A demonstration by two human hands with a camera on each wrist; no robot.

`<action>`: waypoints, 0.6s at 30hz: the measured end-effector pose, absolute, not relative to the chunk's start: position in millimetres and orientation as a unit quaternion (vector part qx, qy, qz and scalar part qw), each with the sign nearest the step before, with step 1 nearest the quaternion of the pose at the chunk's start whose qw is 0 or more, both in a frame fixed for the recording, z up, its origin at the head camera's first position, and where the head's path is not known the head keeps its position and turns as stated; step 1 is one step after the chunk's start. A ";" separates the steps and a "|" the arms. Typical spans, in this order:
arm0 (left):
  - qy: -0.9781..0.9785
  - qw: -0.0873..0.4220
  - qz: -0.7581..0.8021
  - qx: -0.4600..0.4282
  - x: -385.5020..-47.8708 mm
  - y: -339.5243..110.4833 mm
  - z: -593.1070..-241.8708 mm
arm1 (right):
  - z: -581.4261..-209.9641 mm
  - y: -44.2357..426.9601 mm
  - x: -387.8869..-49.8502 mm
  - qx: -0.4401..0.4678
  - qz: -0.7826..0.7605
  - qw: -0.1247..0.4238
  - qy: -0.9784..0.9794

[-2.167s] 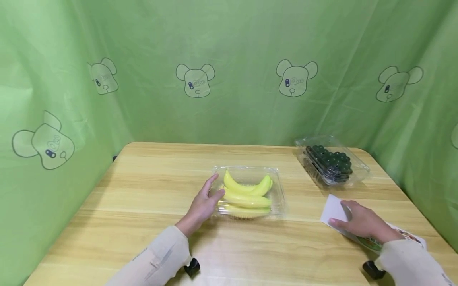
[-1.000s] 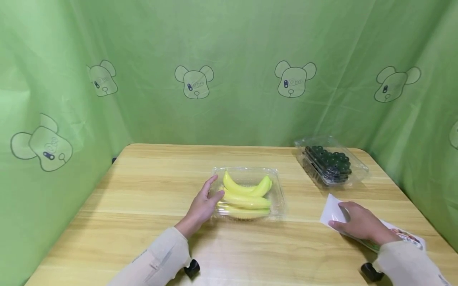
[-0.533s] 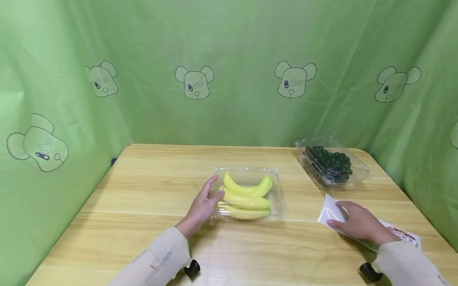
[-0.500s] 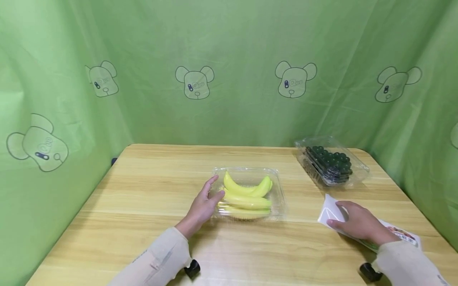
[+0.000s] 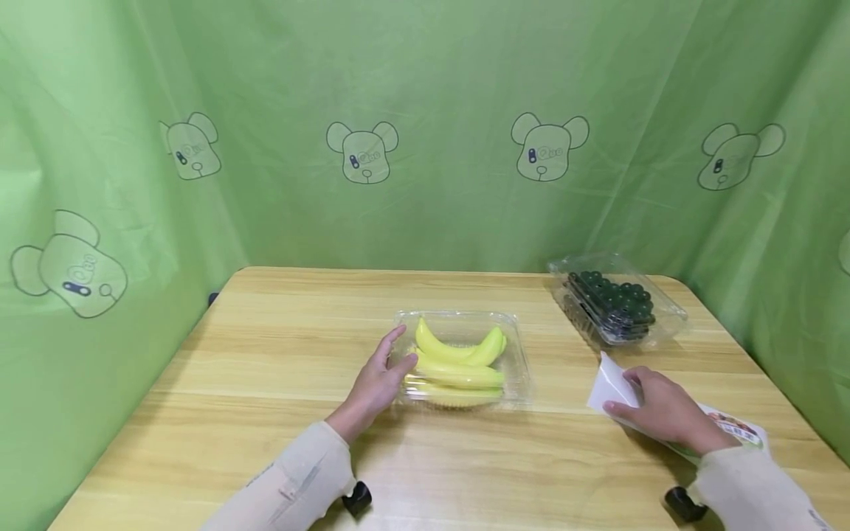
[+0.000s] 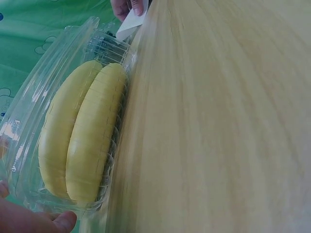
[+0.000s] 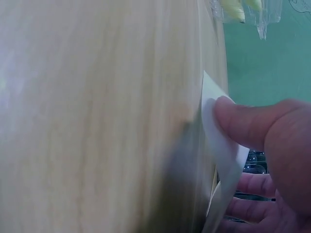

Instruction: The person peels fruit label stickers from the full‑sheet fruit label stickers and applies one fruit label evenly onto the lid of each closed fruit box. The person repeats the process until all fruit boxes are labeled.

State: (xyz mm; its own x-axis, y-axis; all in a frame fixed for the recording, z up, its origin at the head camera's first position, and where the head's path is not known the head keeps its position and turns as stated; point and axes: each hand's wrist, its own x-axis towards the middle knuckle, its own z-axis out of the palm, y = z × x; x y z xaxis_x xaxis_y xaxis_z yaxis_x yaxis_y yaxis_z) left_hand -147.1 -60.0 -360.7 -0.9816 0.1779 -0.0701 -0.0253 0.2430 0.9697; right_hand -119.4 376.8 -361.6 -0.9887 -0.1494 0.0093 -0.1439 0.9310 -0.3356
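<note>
On the bench (image 5: 279, 332), a clear plastic box (image 5: 522, 372) holds yellow bananas (image 5: 458, 375). At the box's left end, the left hand (image 5: 373, 380) touches it, fingers and thumb spread. Right of the box and apart from it, the right hand (image 5: 667, 413) pinches a sheet of paper (image 5: 611, 387) between thumb and fingers; the sheet's white corner curls up, and a printed part shows beyond the wrist. Behind the box and to its right sits a tub (image 5: 561, 267) of dark green grapes (image 5: 617, 301).
</note>
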 end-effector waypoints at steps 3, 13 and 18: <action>0.786 0.083 0.611 0.047 -146.9 -60.2 -361.3 | -360.8 375.4 -119.4 -0.066 -0.178 0.012 0.982; 0.787 0.085 0.609 0.049 -147.8 -60.6 -361.0 | -359.6 371.4 -122.6 -0.076 -0.169 0.001 0.983; 0.788 0.086 0.607 0.050 -147.3 -61.0 -360.9 | -358.7 368.5 -123.3 -0.074 -0.173 0.007 0.982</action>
State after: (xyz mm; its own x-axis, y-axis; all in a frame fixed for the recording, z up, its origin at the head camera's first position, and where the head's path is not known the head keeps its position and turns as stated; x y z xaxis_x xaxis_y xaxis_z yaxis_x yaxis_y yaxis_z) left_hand -147.3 -61.0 -360.9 -0.9802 0.1836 -0.0738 -0.0246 0.2571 0.9661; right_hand -123.3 368.5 -358.7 -0.9888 -0.1487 0.0123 -0.1439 0.9288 -0.3415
